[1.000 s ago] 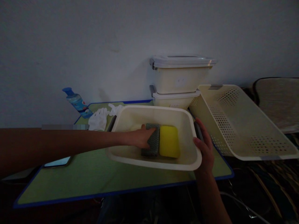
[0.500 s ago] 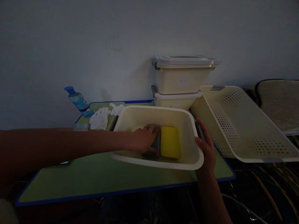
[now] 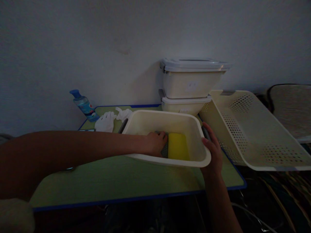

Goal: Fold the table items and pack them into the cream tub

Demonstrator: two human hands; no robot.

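Note:
A white plastic tub (image 3: 162, 114) with grey side handles sits over the green table, and I look down into it. Inside, a yellow sponge-like block (image 3: 178, 146) lies beside a dark grey textured pad (image 3: 165, 150). My left hand (image 3: 156, 143) reaches in over the tub's left side, its fingers bent over the grey pad; the thumb is hidden. At the opposite end, my right hand (image 3: 213, 150) is closed on the tub's right rim and grey handle, with the thumb on the rim and fingers outside.
Two lidded storage boxes (image 3: 193, 84) are stacked behind the tub. To the right stands a large perforated basket (image 3: 245, 126). A blue bottle (image 3: 84, 106) and crumpled white gloves or cloths (image 3: 105, 122) are at the back left of the green table (image 3: 116, 181), against the wall.
My left hand has gone from lying spread on the grey pad to fingers curled over it. The tub's near rim is higher in view, and my right hand keeps its hold.

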